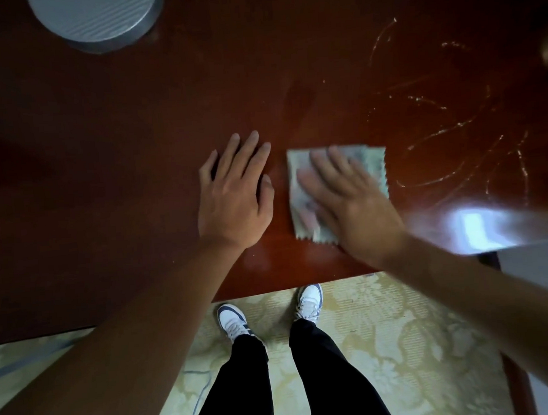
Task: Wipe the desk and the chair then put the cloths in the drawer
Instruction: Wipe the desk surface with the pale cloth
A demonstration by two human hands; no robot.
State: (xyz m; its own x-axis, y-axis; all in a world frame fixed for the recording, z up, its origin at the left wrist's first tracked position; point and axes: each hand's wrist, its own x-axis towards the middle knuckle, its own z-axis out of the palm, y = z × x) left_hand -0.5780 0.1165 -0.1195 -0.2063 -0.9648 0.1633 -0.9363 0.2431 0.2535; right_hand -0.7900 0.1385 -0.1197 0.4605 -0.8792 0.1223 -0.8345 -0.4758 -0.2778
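**Wiping the dark red desk with one cloth**

Head view: The person stands at the desk (116, 153) and looks straight down. The right hand (346, 199) lies flat on a pale folded cloth (300, 189), fingers spread a little, palm pressing down. It looks blurry, so it seems to be sliding. The cloth sits near the front edge of the desk, at about 4 o'clock from the middle of the picture. The left hand (236, 193) rests flat on the bare wood just beside the cloth, at its 9 o'clock, fingers open, holding nothing.

Thin wet streaks (455, 129) shine at 2 o'clock from the cloth. A round grey lamp base (97, 18) sits far off at 11 o'clock.

To wipe well, the person should keep the palm flat and push the cloth in long, even rows. The streaks by the right edge likely need another pass, and so does the spot around the grey base.

No chair, drawer or second cloth shows clearly. No words or labels can be read.
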